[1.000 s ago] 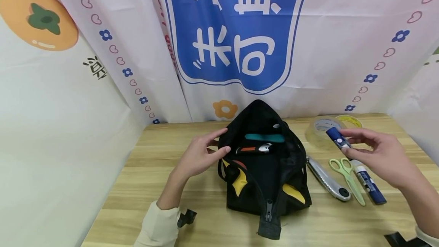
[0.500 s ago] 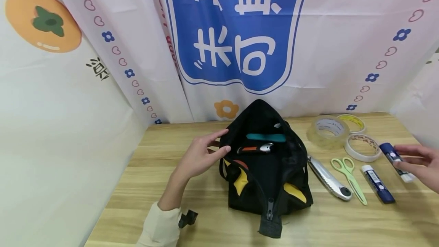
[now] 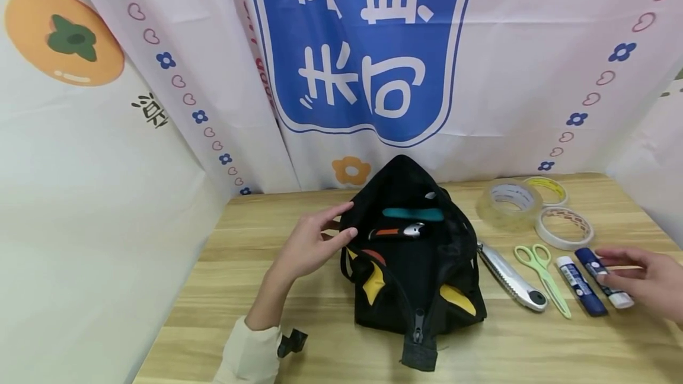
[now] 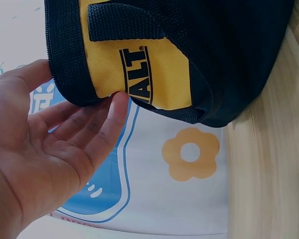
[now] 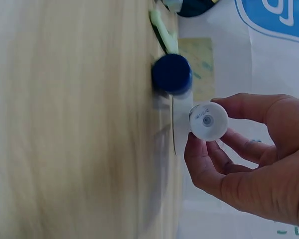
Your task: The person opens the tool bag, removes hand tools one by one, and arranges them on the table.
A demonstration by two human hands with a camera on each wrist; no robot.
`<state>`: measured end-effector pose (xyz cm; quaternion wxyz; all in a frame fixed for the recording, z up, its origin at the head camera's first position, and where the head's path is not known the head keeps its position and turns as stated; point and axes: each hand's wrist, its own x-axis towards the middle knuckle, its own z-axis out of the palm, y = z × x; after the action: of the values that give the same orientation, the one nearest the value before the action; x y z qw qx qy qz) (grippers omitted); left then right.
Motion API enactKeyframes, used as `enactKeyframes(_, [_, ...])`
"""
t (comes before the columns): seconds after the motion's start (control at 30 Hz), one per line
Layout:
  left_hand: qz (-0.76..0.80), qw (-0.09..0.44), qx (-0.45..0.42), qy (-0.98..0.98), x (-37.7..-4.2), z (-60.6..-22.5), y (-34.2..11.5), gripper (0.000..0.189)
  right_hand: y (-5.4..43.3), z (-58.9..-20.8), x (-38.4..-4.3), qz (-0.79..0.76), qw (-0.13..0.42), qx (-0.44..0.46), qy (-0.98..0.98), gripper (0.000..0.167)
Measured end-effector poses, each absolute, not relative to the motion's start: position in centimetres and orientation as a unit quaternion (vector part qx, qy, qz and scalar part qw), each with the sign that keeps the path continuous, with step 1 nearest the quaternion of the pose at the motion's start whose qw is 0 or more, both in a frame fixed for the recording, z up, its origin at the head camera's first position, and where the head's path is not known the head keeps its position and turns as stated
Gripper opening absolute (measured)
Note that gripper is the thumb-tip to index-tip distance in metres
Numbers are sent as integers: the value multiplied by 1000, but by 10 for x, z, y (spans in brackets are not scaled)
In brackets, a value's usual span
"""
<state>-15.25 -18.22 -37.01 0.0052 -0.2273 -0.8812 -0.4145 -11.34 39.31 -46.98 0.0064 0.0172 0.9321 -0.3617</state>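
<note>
My left hand (image 3: 315, 242) holds the rim of an unzipped black tool bag (image 3: 421, 313) between thumb and fingers. Yellow panels with partial "ALT" lettering mark the bag (image 4: 159, 74) in the left wrist view. Inside lie a teal strip-like item (image 3: 413, 214) and an orange-and-black tool with a silver end (image 3: 397, 231). Over at the far right, my right hand (image 3: 648, 283) pinches a blue glue stick (image 3: 591, 261) low over the table, its white end (image 5: 208, 121) towards the right wrist camera. A second glue stick (image 3: 581, 286) lies just left of it.
Pale green scissors (image 3: 544, 277) and a silver utility knife (image 3: 512, 277) lie between bag and glue sticks. Behind them are a clear tape roll (image 3: 488, 209), a white tape roll (image 3: 564, 244) and a yellow-cored roll (image 3: 560, 191). A printed cloth (image 3: 507, 105) hangs behind the table.
My right hand has carried the glue stick rightward from near the tape rolls, then lowered it beside the other glue stick. The left hand stays on the bag's rim.
</note>
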Motion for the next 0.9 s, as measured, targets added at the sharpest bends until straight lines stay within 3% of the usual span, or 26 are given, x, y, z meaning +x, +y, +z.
enactKeyframes(0.23, [-415,9,-225,-881,-152,-371,-183,53,378,-461,-114,-360,87,11,929,66])
enactKeyframes(0.7, [-415,3,-221,-882,-152,-374,-184,54,371,-467,-113,-338,92,-11,937,59])
enactKeyframes(0.9, [-417,4,-222,-881,-152,-373,-184,53,367,-460,-116,-325,65,-6,943,61])
